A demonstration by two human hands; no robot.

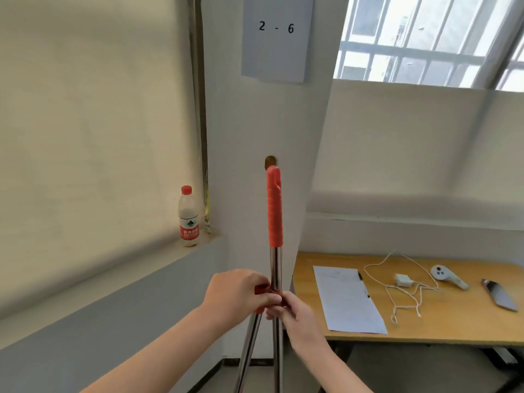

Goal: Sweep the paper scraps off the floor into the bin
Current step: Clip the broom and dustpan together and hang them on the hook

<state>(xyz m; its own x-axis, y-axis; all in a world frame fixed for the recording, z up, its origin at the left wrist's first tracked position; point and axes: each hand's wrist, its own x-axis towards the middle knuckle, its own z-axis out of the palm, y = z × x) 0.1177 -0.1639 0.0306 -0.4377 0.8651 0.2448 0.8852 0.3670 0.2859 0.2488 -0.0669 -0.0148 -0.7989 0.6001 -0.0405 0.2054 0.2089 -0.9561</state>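
Observation:
A broom handle (275, 259) stands upright in front of me, a shiny metal pole with a long red grip at its top. A second metal pole, the dustpan handle (249, 347), leans against it and ends in a red clip at my hands. My left hand (235, 293) is closed on that red clip where the two poles meet. My right hand (292, 310) grips the broom handle just below it. The broom head, the dustpan, the paper scraps and the bin are all out of view.
A white pillar (255, 123) stands right behind the poles. A water bottle (188, 217) stands on the window ledge at left. At right, a wooden table (453, 330) carries a paper sheet (348, 302), a pen, a charger with cable (402, 280), a white controller (448, 276) and a phone (500, 295).

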